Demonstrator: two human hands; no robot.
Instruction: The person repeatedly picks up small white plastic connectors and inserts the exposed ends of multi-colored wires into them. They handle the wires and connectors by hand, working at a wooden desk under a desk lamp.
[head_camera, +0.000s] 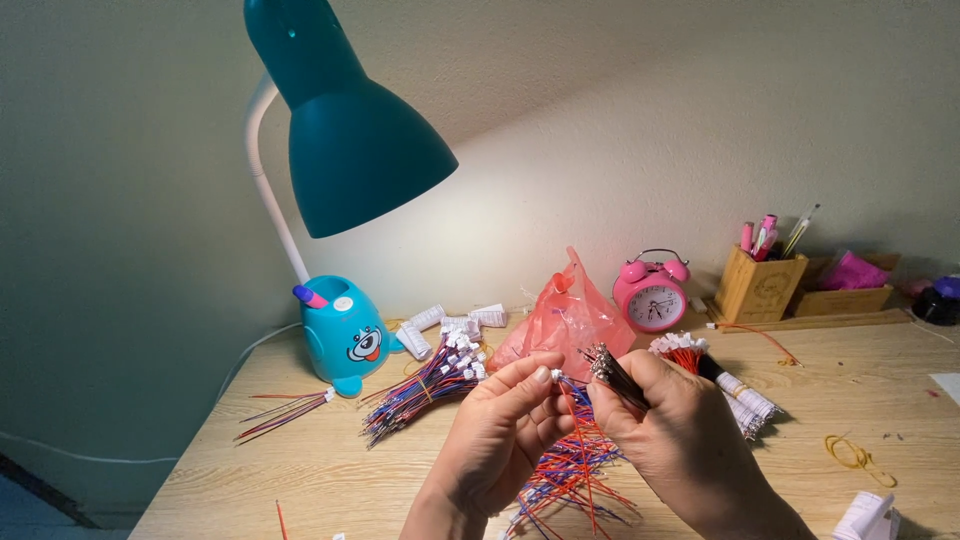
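Note:
My right hand (675, 430) grips a bundle of thin wires with bare metal tips (612, 372) that point up and to the left. Beside it, my left hand (500, 425) pinches a single wire with a small white connector (557, 376) at its top. Below both hands, loose red and blue wires (572, 478) fan out over the wooden desk (300, 480). The two hands nearly touch above this pile.
A teal desk lamp (345, 130) on a cartoon-faced base (345, 335) stands at left. Bundled wires with white connectors (435, 380) lie near it. Behind the hands are a pink plastic bag (565, 315), a pink alarm clock (651, 295) and a wooden pen holder (758, 285). Another wire bundle (730, 385) and a yellow rubber band (855, 455) lie at right.

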